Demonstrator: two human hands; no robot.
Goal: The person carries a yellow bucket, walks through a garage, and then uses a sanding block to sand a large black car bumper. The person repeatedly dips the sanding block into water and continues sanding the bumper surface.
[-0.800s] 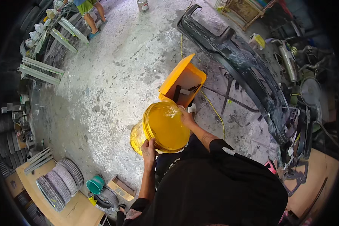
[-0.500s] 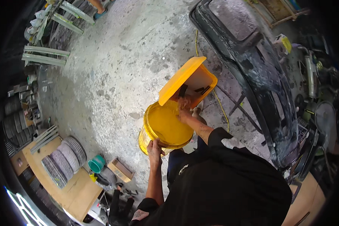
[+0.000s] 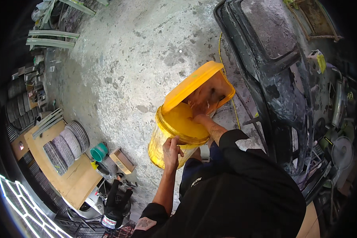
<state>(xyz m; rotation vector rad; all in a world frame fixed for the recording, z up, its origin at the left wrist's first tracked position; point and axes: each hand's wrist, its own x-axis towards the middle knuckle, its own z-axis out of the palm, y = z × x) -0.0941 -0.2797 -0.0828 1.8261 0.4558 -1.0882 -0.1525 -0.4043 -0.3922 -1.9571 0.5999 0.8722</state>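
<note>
A round yellow bucket (image 3: pixel 156 148) is tilted in front of me, its mouth turned up toward me and its inside yellow. My left hand (image 3: pixel 171 152) grips its near rim, fingers curled at the edge. Against the bucket's far rim leans an orange rectangular tub (image 3: pixel 194 83), tipped on its side with its opening toward me. My right hand (image 3: pixel 201 115) reaches across the bucket to the tub's mouth. Its fingers are smeared by motion, and I cannot make out anything in them. Dark blurred patches show inside the tub.
A large black car bumper (image 3: pixel 261 75) stands on the right, with a yellow cable (image 3: pixel 234 109) on the floor beside it. At left, several tyres (image 3: pixel 67 146) rest on a wooden board (image 3: pixel 81 182). Near them are a green bucket (image 3: pixel 99 151) and a cardboard box (image 3: pixel 122 160).
The bucket is tilted further, and the tub's opening has turned more toward me. My right hand has shifted slightly right at the tub's mouth, while the dark pieces inside have blurred. The view has shifted.
</note>
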